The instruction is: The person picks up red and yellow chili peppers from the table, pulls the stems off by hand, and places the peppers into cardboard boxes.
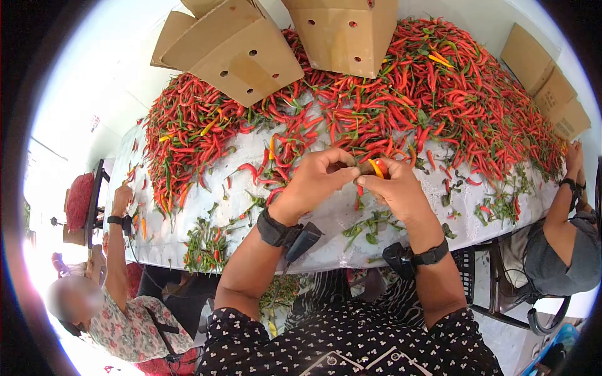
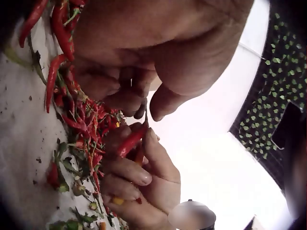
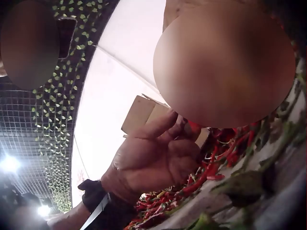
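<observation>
My left hand (image 1: 316, 182) and right hand (image 1: 398, 188) meet over the near middle of the table. In the left wrist view, my right hand (image 2: 144, 179) holds a red chili pepper (image 2: 130, 143) between thumb and fingers. More chili shows among its curled fingers, and a yellow-orange chili (image 1: 375, 167) sticks out at its fingertips in the head view. My left thumb and fingertips are at this red pepper's thin green stem (image 2: 146, 113). The near hand is blurred over in the right wrist view, with my left hand (image 3: 153, 165) beyond it.
A large heap of red chilies (image 1: 464, 94) spreads across the far table. Two cardboard boxes (image 1: 241, 53) (image 1: 342, 37) stand tilted on it. Green stem piles (image 1: 207, 247) (image 1: 376, 225) lie along the near edge. Other people sit at left (image 1: 125, 319) and right (image 1: 564, 250).
</observation>
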Tool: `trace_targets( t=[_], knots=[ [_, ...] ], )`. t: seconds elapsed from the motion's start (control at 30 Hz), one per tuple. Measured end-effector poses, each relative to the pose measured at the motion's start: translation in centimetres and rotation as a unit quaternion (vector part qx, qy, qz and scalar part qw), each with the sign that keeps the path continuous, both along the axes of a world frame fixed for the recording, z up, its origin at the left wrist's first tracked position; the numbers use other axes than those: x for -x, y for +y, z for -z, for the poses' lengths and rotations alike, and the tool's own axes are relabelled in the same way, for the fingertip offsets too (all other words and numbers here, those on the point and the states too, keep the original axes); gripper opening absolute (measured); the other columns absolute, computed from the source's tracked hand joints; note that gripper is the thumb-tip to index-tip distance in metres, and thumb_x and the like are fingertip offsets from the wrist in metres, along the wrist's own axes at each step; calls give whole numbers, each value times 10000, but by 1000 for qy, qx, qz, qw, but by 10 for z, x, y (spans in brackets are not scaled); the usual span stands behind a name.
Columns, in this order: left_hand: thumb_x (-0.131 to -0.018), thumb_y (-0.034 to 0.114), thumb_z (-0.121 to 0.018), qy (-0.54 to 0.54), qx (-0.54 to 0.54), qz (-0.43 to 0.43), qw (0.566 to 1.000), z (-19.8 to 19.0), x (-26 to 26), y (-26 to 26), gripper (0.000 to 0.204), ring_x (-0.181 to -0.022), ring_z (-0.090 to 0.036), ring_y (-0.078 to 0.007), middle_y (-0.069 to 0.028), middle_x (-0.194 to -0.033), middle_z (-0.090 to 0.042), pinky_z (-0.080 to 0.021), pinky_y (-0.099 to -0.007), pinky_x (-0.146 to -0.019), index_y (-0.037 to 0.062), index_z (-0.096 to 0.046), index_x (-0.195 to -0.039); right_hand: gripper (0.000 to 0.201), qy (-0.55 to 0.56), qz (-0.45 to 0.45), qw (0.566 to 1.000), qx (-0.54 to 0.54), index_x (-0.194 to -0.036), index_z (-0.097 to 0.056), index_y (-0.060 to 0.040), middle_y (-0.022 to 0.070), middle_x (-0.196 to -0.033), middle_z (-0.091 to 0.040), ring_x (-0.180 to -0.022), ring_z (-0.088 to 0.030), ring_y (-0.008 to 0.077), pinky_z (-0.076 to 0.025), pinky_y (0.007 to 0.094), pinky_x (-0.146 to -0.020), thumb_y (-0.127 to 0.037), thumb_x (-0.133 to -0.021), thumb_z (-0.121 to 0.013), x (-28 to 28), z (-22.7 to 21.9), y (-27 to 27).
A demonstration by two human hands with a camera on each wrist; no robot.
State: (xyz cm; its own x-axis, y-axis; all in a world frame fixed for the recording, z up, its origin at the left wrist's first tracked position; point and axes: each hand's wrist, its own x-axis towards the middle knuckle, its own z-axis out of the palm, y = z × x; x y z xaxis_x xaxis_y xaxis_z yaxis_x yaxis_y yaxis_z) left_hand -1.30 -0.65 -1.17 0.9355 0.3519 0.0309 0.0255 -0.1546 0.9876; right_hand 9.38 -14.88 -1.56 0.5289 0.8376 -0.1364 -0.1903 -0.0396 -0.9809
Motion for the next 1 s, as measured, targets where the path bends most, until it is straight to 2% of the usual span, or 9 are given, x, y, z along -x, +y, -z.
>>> trace_targets(
  t=[0.1,0.17,0.3,0.37,0.5,0.6,0.7,0.77,1.0],
  knots=[
    [-789,100,-632,-12,5,11,1000,0,0,0,116,-620,-446,-14,47,-692,-529,-369,-191,-524,2,-579,-823,142,-5,-9,1000,20,-786,-612,-24,-50,-639,-514,-546,-415,30,-325,201,-474,-137,-723,-668,-1,1,0],
    [-777,80,-634,-16,-22,15,1000,6,-1,3,106,-612,-437,-15,35,-693,-532,-366,-199,-515,-1,-567,-784,117,-36,-14,999,2,-818,-574,-41,-78,-549,-412,-437,-316,13,-221,192,-397,-109,-757,-647,1,2,1],
    [-772,65,-628,-7,-78,-2,997,-5,2,-4,105,-600,-422,-22,23,-660,-512,-364,-210,-511,-7,-552,-762,112,-37,-17,999,16,-807,-576,-45,-80,-548,-416,-435,-316,10,-221,192,-396,-116,-757,-646,3,-3,1],
    [-766,55,-622,-35,-179,-36,983,-10,3,-9,103,-581,-417,-38,5,-616,-491,-359,-223,-501,-12,-544,-765,133,-14,-6,999,30,-758,-609,-3,-28,-671,-547,-596,-452,48,-375,224,-547,-130,-732,-641,4,-4,1],
    [-816,77,-585,-60,-212,-15,975,-15,7,-4,72,-604,-429,-32,19,-674,-510,-373,-212,-528,7,-576,-803,138,-55,9,997,47,-752,-587,-17,-16,-641,-529,-559,-452,56,-339,214,-475,-149,-748,-623,-3,3,2],
    [-826,114,-574,56,-138,33,988,-25,14,11,124,-602,-426,-32,16,-664,-495,-371,-209,-527,-8,-579,-806,118,102,33,994,-13,-790,-557,-42,-7,-603,-497,-517,-450,76,-280,203,-404,-158,-783,-577,-15,10,0],
    [-798,160,-569,85,-206,84,971,-18,15,25,139,-570,-489,-146,-89,-670,-542,-404,-298,-540,26,-603,-787,125,204,48,974,-91,-858,-535,-61,11,-623,-506,-490,-440,61,-263,183,-359,-183,-833,-530,-18,15,1],
    [-763,141,-548,-20,-372,33,927,-4,13,32,131,-659,-551,-267,-127,-721,-564,-434,-359,-600,48,-613,-827,150,229,56,967,-99,-865,-535,-67,21,-641,-526,-516,-475,89,-276,184,-358,-216,-846,-528,-16,15,2],
    [-696,88,-566,18,-500,32,865,6,15,40,169,-763,-560,-313,-138,-807,-558,-451,-382,-669,28,-592,-851,166,217,33,973,-65,-891,-535,-70,21,-670,-538,-530,-502,102,-295,187,-362,-229,-851,-556,-14,11,2]
  ],
)
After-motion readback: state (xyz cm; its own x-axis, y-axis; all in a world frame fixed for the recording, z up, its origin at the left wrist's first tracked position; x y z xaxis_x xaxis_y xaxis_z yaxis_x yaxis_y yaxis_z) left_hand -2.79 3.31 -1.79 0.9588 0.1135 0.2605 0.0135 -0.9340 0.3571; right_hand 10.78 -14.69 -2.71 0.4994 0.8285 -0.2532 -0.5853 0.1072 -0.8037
